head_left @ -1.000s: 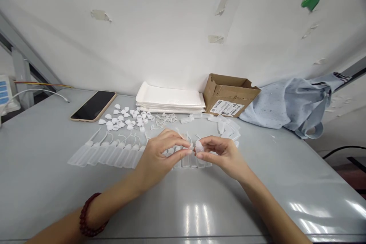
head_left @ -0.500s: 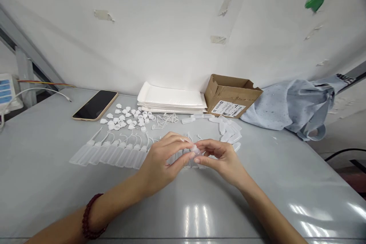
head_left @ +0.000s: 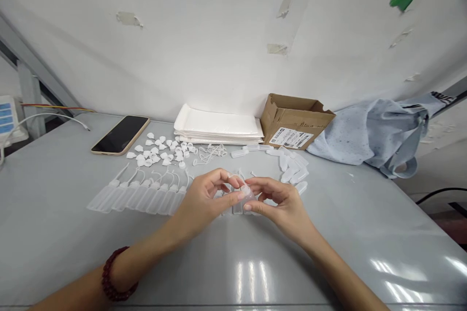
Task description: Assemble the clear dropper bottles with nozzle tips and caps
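Note:
Between my two hands is a small clear plastic bottle [head_left: 249,197] with a white strap at its neck. My left hand [head_left: 209,197] pinches it near the neck with thumb and fingers. My right hand [head_left: 280,201] grips the bottle's body from the other side. To the left, a row of similar bottles [head_left: 140,197] lies side by side, each with a thin strap at its neck; a few more lie partly hidden behind my hands. Loose white caps [head_left: 160,149] and a tangle of white straps [head_left: 211,154] sit behind the row.
Bottles without straps [head_left: 292,167] lie scattered at the right. Along the wall stand a stack of white padded envelopes [head_left: 219,124] and an open cardboard box [head_left: 295,124]. A phone [head_left: 120,135] lies at back left; a light blue cloth [head_left: 365,131] is bunched at right.
My left fingers have shifted at the bottle's neck, and the strap there shows more clearly. The right hand still holds the bottle in nearly the same place.

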The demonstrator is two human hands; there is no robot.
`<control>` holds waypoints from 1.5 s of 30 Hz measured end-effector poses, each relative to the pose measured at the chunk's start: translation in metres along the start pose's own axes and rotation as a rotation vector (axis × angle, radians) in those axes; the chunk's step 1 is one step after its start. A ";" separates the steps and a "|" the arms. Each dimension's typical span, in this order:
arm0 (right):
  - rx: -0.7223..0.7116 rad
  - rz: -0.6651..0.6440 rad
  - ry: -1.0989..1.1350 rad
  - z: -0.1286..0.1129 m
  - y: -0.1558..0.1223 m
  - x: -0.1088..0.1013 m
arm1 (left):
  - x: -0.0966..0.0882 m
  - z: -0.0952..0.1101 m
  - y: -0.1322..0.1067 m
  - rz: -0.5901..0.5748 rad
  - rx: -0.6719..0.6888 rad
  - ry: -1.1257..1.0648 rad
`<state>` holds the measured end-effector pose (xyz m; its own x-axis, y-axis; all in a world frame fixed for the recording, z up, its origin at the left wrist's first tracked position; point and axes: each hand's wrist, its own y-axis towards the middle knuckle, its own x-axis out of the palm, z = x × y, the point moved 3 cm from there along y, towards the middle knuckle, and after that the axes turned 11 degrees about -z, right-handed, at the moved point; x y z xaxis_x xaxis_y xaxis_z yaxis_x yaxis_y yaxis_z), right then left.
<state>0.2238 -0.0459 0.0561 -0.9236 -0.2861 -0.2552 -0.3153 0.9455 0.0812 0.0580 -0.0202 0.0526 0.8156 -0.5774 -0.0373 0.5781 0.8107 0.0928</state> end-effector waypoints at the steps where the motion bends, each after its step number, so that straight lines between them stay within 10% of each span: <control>1: 0.002 0.009 -0.008 0.000 0.000 0.000 | 0.000 -0.001 0.001 -0.013 -0.013 -0.019; 14: 0.189 0.148 0.149 0.009 0.001 -0.002 | 0.005 -0.005 -0.003 0.080 0.026 0.440; 22: 0.221 0.181 0.204 0.009 0.000 -0.002 | 0.016 -0.006 -0.001 -0.049 0.297 0.746; 45: 0.167 0.084 -0.091 0.001 -0.002 -0.030 | 0.038 0.006 0.019 -0.126 0.370 0.931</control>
<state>0.2527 -0.0391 0.0628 -0.9193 -0.1969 -0.3407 -0.1904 0.9803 -0.0528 0.0998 -0.0273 0.0585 0.5344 -0.2224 -0.8154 0.7466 0.5766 0.3320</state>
